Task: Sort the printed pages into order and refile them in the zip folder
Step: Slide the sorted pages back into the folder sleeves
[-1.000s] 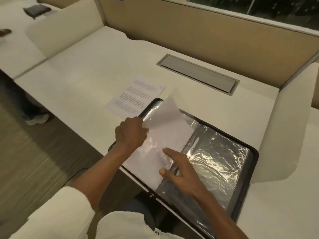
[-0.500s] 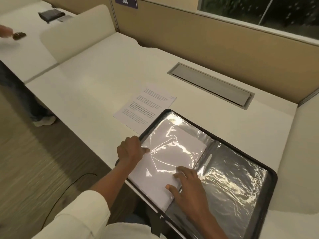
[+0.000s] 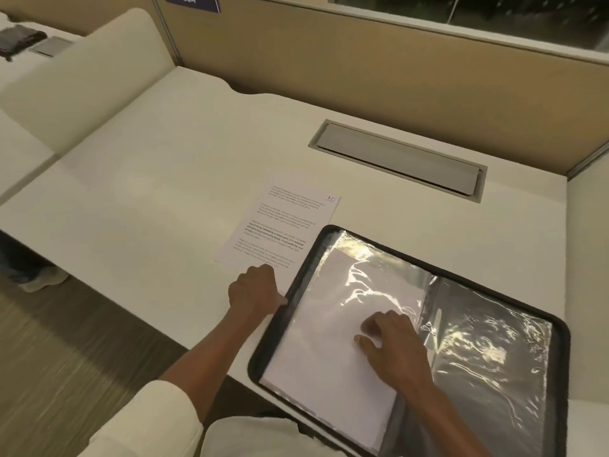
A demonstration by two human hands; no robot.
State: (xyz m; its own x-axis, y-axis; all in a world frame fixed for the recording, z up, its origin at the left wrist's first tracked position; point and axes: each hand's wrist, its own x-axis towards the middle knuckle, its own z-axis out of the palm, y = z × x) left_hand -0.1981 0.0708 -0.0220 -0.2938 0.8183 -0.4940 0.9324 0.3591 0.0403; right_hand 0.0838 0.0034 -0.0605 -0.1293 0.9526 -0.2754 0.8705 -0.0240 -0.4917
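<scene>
The black zip folder [image 3: 273, 334] lies open at the desk's near edge, with shiny plastic sleeves inside. Its left half holds a stack of white pages [image 3: 323, 324] lying flat; the right-half sleeve [image 3: 487, 357] looks dark and empty. My right hand [image 3: 392, 344] rests on the white stack near the spine, fingers spread and pressing down. My left hand [image 3: 255, 290] sits curled just outside the folder's left rim, thumb touching the rim and knuckles over the bottom corner of a loose printed page [image 3: 286, 225] marked 10. Whether it grips that page is hidden.
A grey cable hatch [image 3: 398, 159] is set into the desk behind the folder. A tan partition [image 3: 362, 70] closes the back, and a cream divider [image 3: 82, 70] stands at the left. Another person's shoe [image 3: 43, 280] is on the floor at far left.
The raised sheet has come down flat onto the folder's left half. My left hand slid left off the sleeve to the folder's rim. My right hand shifted slightly up the page.
</scene>
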